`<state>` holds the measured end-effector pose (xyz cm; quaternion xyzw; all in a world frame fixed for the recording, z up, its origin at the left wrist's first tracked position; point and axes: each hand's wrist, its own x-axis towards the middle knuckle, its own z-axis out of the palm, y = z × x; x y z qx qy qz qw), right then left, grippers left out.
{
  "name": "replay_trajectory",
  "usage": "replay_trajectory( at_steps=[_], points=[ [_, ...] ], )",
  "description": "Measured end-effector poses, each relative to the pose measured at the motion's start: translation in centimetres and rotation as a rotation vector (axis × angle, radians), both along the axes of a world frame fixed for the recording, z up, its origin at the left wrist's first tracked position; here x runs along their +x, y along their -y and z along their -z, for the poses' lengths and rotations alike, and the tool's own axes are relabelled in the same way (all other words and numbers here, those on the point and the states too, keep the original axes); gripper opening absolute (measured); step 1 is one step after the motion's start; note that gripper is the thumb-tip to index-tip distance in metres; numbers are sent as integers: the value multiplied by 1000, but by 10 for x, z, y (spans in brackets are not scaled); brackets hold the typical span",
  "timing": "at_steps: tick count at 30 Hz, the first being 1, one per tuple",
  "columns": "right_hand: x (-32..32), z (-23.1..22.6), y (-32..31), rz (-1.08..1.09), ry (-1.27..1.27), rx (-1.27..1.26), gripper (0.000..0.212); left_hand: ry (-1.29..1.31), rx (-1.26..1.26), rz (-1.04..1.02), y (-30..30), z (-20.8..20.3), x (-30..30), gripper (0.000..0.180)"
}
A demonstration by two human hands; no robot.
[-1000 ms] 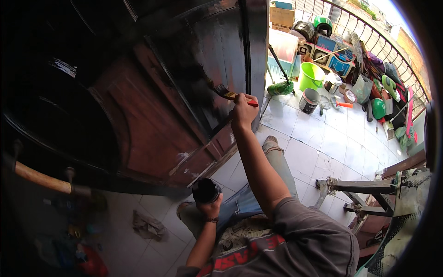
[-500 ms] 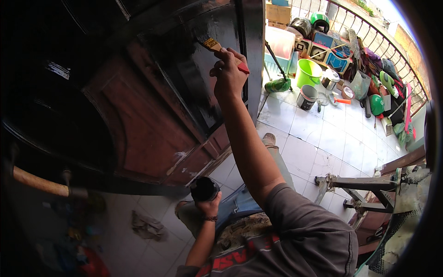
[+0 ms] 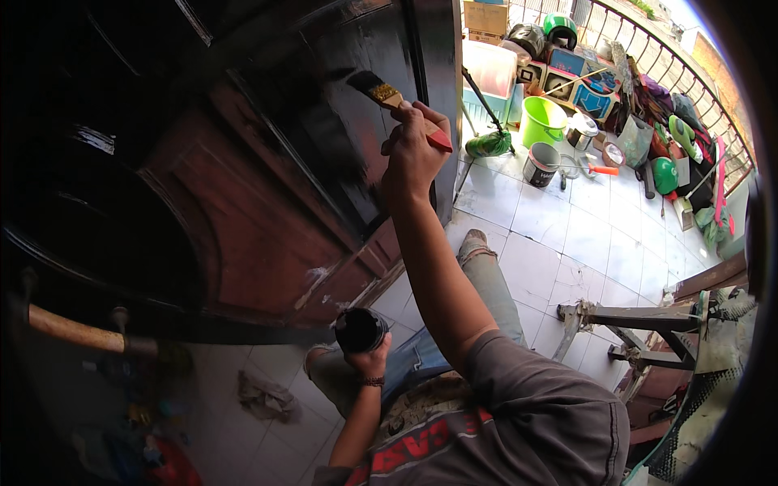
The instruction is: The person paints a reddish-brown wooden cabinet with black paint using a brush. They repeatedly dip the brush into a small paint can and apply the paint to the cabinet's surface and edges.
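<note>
A paintbrush (image 3: pixel 391 97) with dark bristles, a yellowish ferrule and a red-tipped handle is gripped in my right hand (image 3: pixel 415 154). Its bristles are at the upper panel of a wooden door (image 3: pixel 243 219); I cannot tell whether they touch it. Wet-looking black paint covers much of the door, while the lower panel shows reddish brown. Down by my knee, my left hand (image 3: pixel 374 356) is wrapped round a dark, open-topped paint can (image 3: pixel 359 330). The can's inside looks black.
A crumpled rag (image 3: pixel 267 397) lies on the tiled floor at lower left. Beyond the door stand a lime-green bucket (image 3: pixel 541 121), a grey paint pail (image 3: pixel 540 166) and piled belongings along a railing. A metal-framed stand (image 3: pixel 640 320) is at my right.
The paintbrush and my right hand have shifted slightly right and down, and the bristles now show more plainly. The paint can stays in my left hand.
</note>
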<state>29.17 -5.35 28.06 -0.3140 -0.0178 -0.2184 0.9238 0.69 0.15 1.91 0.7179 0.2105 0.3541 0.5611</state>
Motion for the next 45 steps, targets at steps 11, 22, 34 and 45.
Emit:
replay_trajectory(
  at_steps=[11, 22, 34, 45],
  points=[
    [-9, 113, -14, 172, -216, -224, 14, -3, 92, 6, 0, 7, -2, 82],
    [-15, -56, 0, -127, 147, 131, 27, -73, 34, -14, 0, 9, -13, 88],
    [-6, 22, -20, 378, -83, -743, 14, -8, 26, -91, 6, 12, -13, 82],
    [-18, 71, -20, -289, -46, 19, 22, -89, 86, 19, 7, 11, -13, 82]
  ],
)
